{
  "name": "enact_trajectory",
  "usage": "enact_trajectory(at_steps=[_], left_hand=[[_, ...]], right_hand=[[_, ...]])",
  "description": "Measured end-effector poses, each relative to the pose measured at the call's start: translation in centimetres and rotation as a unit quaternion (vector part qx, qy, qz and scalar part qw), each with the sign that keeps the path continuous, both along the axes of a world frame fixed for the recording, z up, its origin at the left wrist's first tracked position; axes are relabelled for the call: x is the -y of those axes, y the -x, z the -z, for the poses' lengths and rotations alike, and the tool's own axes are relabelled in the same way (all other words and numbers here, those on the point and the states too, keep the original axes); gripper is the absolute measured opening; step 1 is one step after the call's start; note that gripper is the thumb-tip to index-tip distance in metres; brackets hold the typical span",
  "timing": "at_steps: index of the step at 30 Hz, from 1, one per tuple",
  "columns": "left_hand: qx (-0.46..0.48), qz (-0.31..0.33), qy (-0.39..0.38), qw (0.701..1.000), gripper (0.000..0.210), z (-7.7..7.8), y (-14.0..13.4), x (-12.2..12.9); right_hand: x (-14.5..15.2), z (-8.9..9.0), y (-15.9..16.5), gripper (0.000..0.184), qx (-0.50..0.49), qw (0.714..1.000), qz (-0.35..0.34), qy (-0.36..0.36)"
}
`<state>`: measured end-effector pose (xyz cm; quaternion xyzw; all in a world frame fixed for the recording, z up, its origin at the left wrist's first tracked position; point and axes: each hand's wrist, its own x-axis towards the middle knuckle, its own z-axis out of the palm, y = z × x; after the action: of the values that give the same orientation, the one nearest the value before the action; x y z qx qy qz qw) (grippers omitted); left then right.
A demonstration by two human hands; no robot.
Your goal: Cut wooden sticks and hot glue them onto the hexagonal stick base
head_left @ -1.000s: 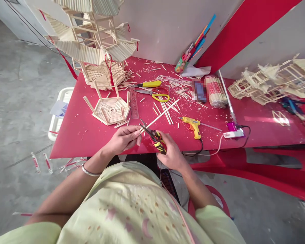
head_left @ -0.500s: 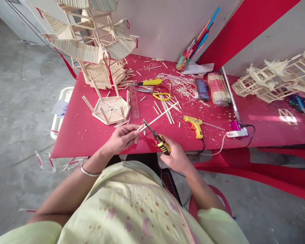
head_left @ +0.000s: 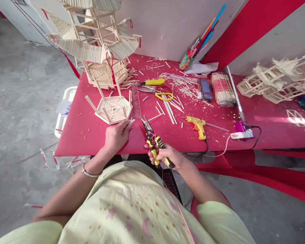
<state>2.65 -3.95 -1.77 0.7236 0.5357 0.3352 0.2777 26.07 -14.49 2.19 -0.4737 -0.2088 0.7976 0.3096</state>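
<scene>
My left hand (head_left: pixel 116 137) is closed in a pinch at the front of the hexagonal base, with the pale ends of short wooden sticks (head_left: pixel 132 122) poking out past the fingers. My right hand (head_left: pixel 169 156) grips yellow-and-black pliers (head_left: pixel 151 139), their handles spread and jaws parted, pointing away from me. Nothing is between the jaws. Just beyond their tips a cut wooden stick (head_left: pixel 155 117) lies on the red table (head_left: pixel 86 142). The hexagonal stick base (head_left: pixel 114 110), with upright posts at its corners, stands beside a clear ruler (head_left: pixel 136 101).
A tall stick pagoda (head_left: pixel 99 47) stands at the back left. Scissors (head_left: pixel 164 96), a yellow cutter knife (head_left: pixel 154 82) and loose sticks lie mid-table. To the right are a glue gun (head_left: pixel 198 126), its cable, a power strip (head_left: pixel 241 135), a stick bundle (head_left: pixel 223 88) and another stick model (head_left: pixel 271 79).
The long stick in the jaws has been cut, and its far piece now lies on the table. My left hand has moved left towards the base. The pliers have come back, handles spread wider.
</scene>
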Motion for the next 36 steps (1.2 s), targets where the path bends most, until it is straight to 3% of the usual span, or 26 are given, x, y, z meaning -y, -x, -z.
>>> enact_trajectory(at_steps=[4, 7, 9, 13, 15, 17, 20, 24, 27, 29, 31, 33, 36], left_hand=[[-0.083, -0.051, -0.093, 0.991, 0.028, -0.2, -0.1, 0.2], [-0.066, -0.050, -0.090, 0.992, 0.027, -0.2, -0.3, 0.3], [-0.020, -0.042, -0.066, 0.997, 0.028, -0.3, -0.5, 0.3], [0.163, 0.001, 0.049, 0.985, 0.033, -1.0, -1.2, 0.0], [0.214, 0.040, 0.105, 0.970, 0.036, -1.5, -1.9, -0.3], [0.230, 0.086, 0.131, 0.961, 0.035, -1.8, -2.6, -0.4], [0.240, 0.154, 0.160, 0.945, 0.034, -1.8, -3.5, -0.3], [0.256, 0.196, 0.146, 0.935, 0.030, -1.5, -4.6, 0.1], [0.294, 0.126, 0.094, 0.943, 0.026, -1.6, -5.0, 0.0], [0.356, 0.051, 0.078, 0.930, 0.029, -1.8, -5.0, -0.1], [0.404, 0.018, 0.092, 0.910, 0.031, -1.9, -4.6, -0.1], [0.398, 0.049, 0.122, 0.908, 0.030, -1.7, -4.3, 0.2], [0.334, 0.146, 0.154, 0.918, 0.032, -0.7, -4.0, 1.1]], right_hand=[[0.2, -0.4, 0.1, 0.044, 0.083, 0.995, -0.034, -0.048], [0.8, -1.3, -0.6, 0.026, 0.241, 0.956, -0.103, -0.133], [1.3, -2.1, -1.1, 0.026, 0.376, 0.891, -0.154, -0.201], [1.9, -3.3, -1.7, 0.052, 0.595, 0.722, -0.213, -0.282], [2.0, -3.4, -1.8, 0.057, 0.647, 0.669, -0.232, -0.282], [2.0, -3.3, -1.7, 0.058, 0.675, 0.638, -0.248, -0.274], [2.0, -3.1, -1.6, 0.059, 0.697, 0.611, -0.258, -0.272], [2.5, -3.2, -1.7, 0.060, 0.708, 0.602, -0.244, -0.277], [3.0, -3.3, -2.1, 0.071, 0.707, 0.605, -0.223, -0.291], [3.1, -3.1, -2.6, 0.076, 0.712, 0.600, -0.207, -0.300], [2.8, -2.4, -3.1, 0.075, 0.736, 0.585, -0.181, -0.288], [2.0, -1.4, -3.7, 0.070, 0.774, 0.560, -0.141, -0.261], [0.4, 0.1, -4.0, 0.069, 0.811, 0.522, -0.091, -0.247]])
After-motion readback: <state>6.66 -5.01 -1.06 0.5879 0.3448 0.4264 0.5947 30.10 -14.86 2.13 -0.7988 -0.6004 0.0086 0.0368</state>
